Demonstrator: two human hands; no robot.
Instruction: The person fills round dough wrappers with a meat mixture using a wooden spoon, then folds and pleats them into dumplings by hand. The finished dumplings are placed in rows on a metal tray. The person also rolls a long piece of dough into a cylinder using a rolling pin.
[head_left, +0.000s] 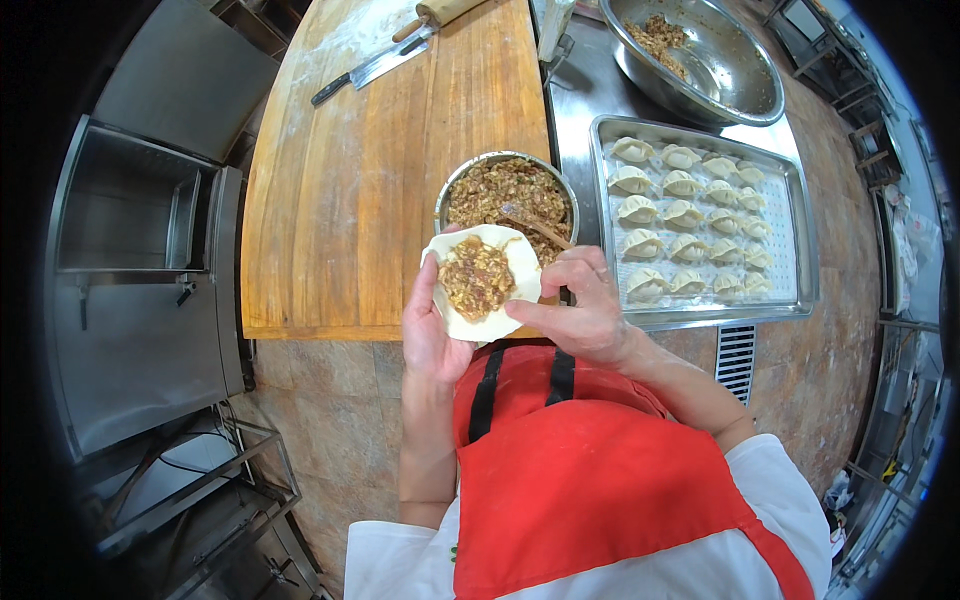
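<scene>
My left hand holds a round, flat dough wrapper from below, its thumb at the left edge. A mound of chopped filling lies on the wrapper. My right hand grips the wrapper's right edge between thumb and fingers. Just beyond the wrapper a steel bowl holds more filling, with a wooden stick or handle resting in it and reaching towards my right hand. Pleated dumplings lie in rows on a lined metal tray to the right.
A cleaver and a rolling pin lie at the far side of the floured wooden table. Behind the tray, a large steel bowl with some filling stands on a steel table. Steel cabinets stand at left.
</scene>
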